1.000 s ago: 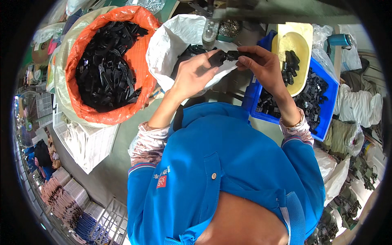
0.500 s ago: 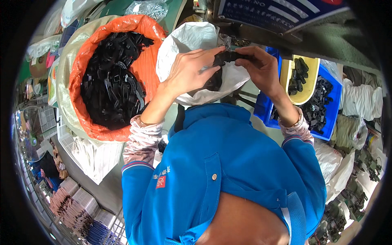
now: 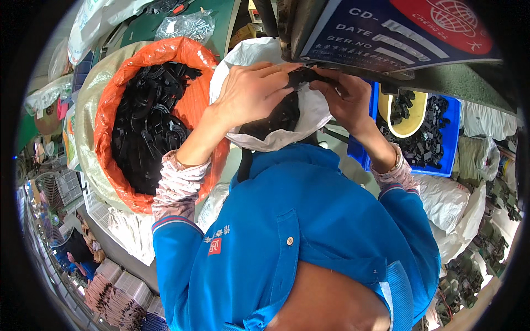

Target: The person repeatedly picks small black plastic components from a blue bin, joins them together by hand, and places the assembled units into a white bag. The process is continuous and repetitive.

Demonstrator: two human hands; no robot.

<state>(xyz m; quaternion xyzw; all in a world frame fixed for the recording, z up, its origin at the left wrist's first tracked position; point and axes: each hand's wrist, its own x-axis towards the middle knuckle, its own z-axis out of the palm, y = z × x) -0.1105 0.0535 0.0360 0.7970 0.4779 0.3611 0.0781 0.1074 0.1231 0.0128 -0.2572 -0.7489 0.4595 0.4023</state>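
Note:
Between my hands is a curved black plastic part (image 3: 302, 76), held over a white sack (image 3: 314, 118) at the machine's lower edge. My left hand (image 3: 255, 92) grips its left end, fingers pointing right. My right hand (image 3: 349, 98) pinches the other end between thumb and fingers. Inside the white sack, below the hands, lie more black plastic parts (image 3: 279, 118). Fingers and the machine's shadow hide some of the held part, so its exact kind does not show.
Left stands an orange-lined sack (image 3: 190, 55) full of black curved parts. Right, a blue bin (image 3: 450, 138) of small black pieces holds a yellow tub (image 3: 406, 129). A dark machine body with a blue plate (image 3: 353, 33) overhangs ahead. A bag of screws (image 3: 186, 27) lies on the green table.
The view has shifted, showing more of the machine plate. Both hands still hold the black part, which now sits close against the machine's lower edge.

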